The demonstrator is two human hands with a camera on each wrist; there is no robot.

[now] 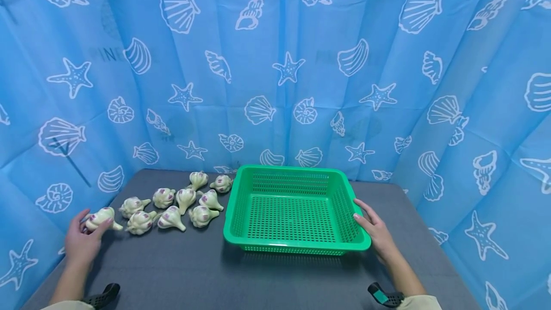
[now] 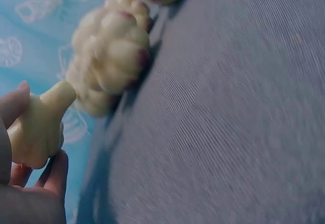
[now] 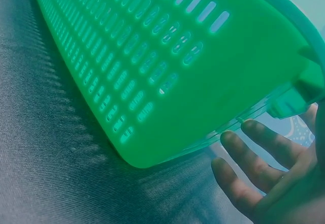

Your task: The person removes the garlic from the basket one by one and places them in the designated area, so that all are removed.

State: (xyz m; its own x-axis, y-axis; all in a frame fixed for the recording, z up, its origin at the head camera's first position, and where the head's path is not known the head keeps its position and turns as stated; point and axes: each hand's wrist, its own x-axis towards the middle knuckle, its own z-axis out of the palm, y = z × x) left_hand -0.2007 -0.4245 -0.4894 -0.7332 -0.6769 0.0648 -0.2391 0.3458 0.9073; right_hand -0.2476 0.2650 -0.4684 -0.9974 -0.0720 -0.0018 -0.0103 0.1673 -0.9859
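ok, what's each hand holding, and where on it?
Left hand grips the leftmost garlic bulb around its body. Right hand rests open against the green basket rim, gripping nothing.

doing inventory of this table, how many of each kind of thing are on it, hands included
garlic bulbs: 10, one held in the left hand
green basket: 1, right hand at its rim
hands: 2
total: 13
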